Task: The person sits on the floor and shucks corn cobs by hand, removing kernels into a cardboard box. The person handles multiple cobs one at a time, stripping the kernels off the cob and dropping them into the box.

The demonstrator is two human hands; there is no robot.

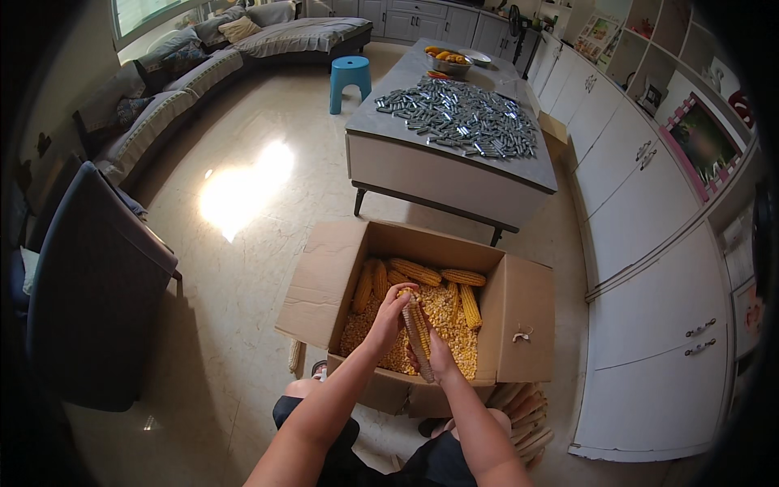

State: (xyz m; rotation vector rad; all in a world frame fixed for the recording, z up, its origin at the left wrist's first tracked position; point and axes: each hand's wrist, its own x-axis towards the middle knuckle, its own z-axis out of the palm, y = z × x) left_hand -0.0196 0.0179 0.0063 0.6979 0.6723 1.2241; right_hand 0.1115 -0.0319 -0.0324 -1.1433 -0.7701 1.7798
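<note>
Both my hands are closed around one ear of corn [417, 331], held above an open cardboard box [526, 318]. Part of the ear looks pale and bare of kernels, while yellow rows remain along its right side. My left hand [392, 315] grips its upper end, thumb near the top. Lower down, my right hand [439, 357] wraps its right side. Loose yellow kernels [375, 330] cover the inside of the box. Whole ears lie along its back and sides, among them an ear [471, 307] at the right and an ear [463, 277] in the far right corner.
Stripped cobs [527, 418] are piled on the floor right of the box; a single cob [294, 355] lies to its left. Beyond stands a table [430, 166] covered with many small metallic cylinders [462, 114]. A blue stool [350, 81], a dark chair [97, 292] and white cabinets [649, 357] surround it.
</note>
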